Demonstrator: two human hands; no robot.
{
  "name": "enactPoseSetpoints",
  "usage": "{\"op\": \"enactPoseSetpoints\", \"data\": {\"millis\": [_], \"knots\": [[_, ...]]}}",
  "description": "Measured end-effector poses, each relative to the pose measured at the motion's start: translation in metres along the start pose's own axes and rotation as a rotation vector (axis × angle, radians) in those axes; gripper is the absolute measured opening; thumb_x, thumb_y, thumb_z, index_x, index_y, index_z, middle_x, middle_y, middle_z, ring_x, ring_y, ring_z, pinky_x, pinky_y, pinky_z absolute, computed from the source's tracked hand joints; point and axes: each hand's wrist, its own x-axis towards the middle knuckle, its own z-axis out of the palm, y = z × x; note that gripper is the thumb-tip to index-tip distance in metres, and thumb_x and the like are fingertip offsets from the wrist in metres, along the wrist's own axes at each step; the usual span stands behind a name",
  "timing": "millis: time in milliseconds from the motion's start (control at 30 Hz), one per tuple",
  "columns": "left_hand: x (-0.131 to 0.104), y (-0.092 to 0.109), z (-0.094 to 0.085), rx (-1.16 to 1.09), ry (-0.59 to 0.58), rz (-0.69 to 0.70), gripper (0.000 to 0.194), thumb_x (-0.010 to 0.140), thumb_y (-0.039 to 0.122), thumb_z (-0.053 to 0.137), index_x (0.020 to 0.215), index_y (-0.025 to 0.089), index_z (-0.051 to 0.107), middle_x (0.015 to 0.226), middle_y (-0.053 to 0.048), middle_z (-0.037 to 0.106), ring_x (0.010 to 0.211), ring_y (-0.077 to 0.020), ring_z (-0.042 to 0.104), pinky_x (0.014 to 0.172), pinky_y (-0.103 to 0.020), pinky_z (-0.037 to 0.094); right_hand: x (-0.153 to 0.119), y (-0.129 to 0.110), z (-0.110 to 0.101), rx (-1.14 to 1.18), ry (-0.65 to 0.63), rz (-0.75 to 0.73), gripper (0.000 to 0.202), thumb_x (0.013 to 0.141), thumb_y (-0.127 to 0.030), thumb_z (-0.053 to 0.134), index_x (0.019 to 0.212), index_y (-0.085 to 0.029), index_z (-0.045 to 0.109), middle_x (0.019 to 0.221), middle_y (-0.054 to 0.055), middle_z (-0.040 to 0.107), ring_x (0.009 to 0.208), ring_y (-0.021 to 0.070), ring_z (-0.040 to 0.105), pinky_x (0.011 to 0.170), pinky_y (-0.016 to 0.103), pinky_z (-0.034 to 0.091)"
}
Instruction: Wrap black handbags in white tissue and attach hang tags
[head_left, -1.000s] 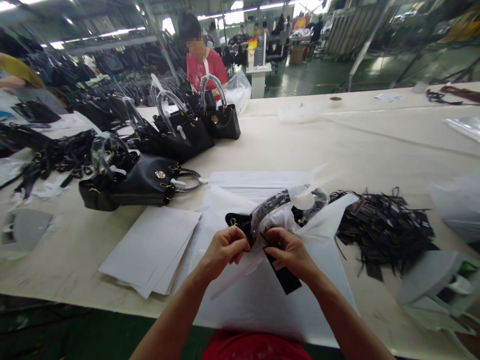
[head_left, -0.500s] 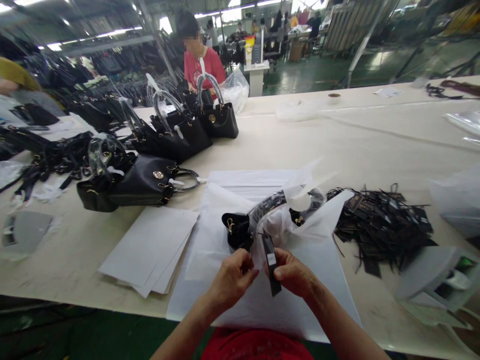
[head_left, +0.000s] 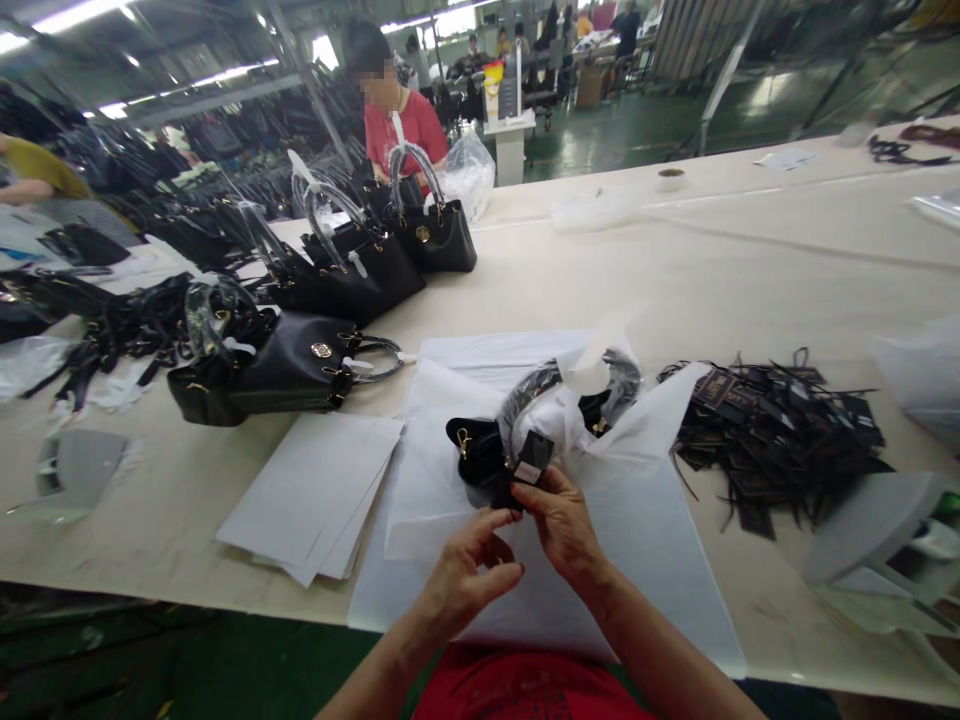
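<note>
Between finger and thumb my right hand pinches a black hang tag with a small white label, close to the bag. My left hand is just below it, thumb and fingers apart, its fingertips near the bag's lower edge. A black handbag stands in front of both hands, its body partly covered by white tissue paper. Clear plastic wraps its handles, and a gold clasp shows at its left side. White sheets lie beneath the bag.
To the right is a pile of black tags, with a grey dispenser by it. A stack of grey-white boards lies at left. Several black handbags fill the left side, and a co-worker in red stands across the table.
The tag has turned from hanging edge-on to facing me, and my right hand has moved up and left with it. My left hand's fingers have opened from a pinch.
</note>
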Motion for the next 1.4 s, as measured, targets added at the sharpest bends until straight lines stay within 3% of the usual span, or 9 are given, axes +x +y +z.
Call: {"op": "enactPoseSetpoints", "data": {"millis": [67,167,367,567,667,767,900,1133,1400], "knots": [[-0.001,0.001,0.003,0.061,-0.003,0.007,0.058,0.063,0.025,0.066,0.119,0.015,0.053,0.089,-0.004,0.055,0.063,-0.0104,0.052,0.06,-0.025,0.042,0.0,0.001,0.0,-0.029,-0.027,-0.015,0.024,0.047,-0.022,0.08,0.068,-0.02,0.068,0.064,-0.004,0.065,0.057,0.0097,0.051,0.054,0.022,0.039],[-0.001,0.007,0.0,0.105,0.031,0.049,0.049,0.068,0.027,0.064,0.115,0.015,0.058,0.083,-0.003,0.057,0.064,-0.0104,0.051,0.061,-0.024,0.043,0.0,0.0,-0.005,-0.202,-0.184,-0.075,0.017,0.062,-0.033,0.074,0.074,-0.021,0.069,0.068,-0.003,0.064,0.061,0.0103,0.052,0.059,0.024,0.042],[0.007,0.018,-0.011,0.086,0.141,0.14,0.032,0.072,0.035,0.065,0.097,0.014,0.068,0.083,-0.006,0.061,0.072,-0.0146,0.055,0.07,-0.027,0.046,0.002,-0.002,-0.023,-0.556,-0.442,-0.293,0.035,0.084,-0.041,0.053,0.113,-0.024,0.061,0.103,0.002,0.065,0.1,0.0206,0.056,0.09,0.034,0.042],[0.015,0.025,-0.011,0.117,0.144,0.171,0.019,0.075,0.029,0.061,0.086,0.017,0.072,0.094,-0.008,0.066,0.089,-0.0194,0.06,0.082,-0.029,0.047,0.005,-0.003,-0.033,-0.673,-0.514,-0.316,0.035,0.081,-0.04,0.058,0.109,-0.02,0.059,0.093,0.003,0.062,0.084,0.0174,0.055,0.077,0.031,0.045],[0.02,0.027,-0.013,0.173,0.178,0.18,0.02,0.074,0.029,0.061,0.086,0.017,0.072,0.091,-0.008,0.067,0.082,-0.0179,0.06,0.073,-0.026,0.05,0.008,-0.001,-0.03,-0.668,-0.499,-0.321,0.043,0.068,-0.036,0.072,0.104,-0.02,0.055,0.08,-0.001,0.056,0.065,0.0111,0.047,0.058,0.024,0.041],[0.025,0.025,-0.016,0.22,0.189,0.225,0.019,0.074,0.028,0.06,0.084,0.017,0.072,0.086,-0.007,0.067,0.066,-0.0135,0.059,0.061,-0.023,0.049,0.009,0.004,-0.025,-0.59,-0.444,-0.346,0.036,0.068,-0.031,0.071,0.095,-0.021,0.049,0.072,-0.004,0.052,0.059,0.0091,0.044,0.052,0.022,0.037],[0.031,0.023,-0.017,0.253,0.211,0.318,0.016,0.073,0.025,0.059,0.079,0.017,0.072,0.077,-0.005,0.067,0.057,-0.011,0.055,0.056,-0.022,0.049,0.006,0.014,-0.023,-0.575,-0.325,-0.443,0.028,0.071,-0.026,0.065,0.092,-0.021,0.046,0.066,-0.006,0.047,0.056,0.009,0.044,0.051,0.022,0.037],[0.033,0.024,-0.016,0.229,0.221,0.311,0.017,0.073,0.026,0.059,0.078,0.017,0.072,0.076,-0.004,0.067,0.057,-0.0115,0.056,0.056,-0.023,0.05,-0.004,0.021,-0.017,-0.437,-0.193,-0.437,0.041,0.07,-0.025,0.068,0.101,-0.023,0.042,0.065,-0.007,0.049,0.058,0.0104,0.048,0.054,0.024,0.04],[0.038,0.028,-0.016,0.21,0.234,0.308,0.017,0.073,0.024,0.057,0.078,0.017,0.072,0.079,-0.004,0.068,0.06,-0.0121,0.058,0.058,-0.023,0.05,-0.009,0.026,-0.015,-0.381,-0.11,-0.501,0.036,0.065,-0.022,0.074,0.077,-0.023,0.04,0.065,-0.007,0.047,0.058,0.0088,0.047,0.056,0.023,0.04]]}}
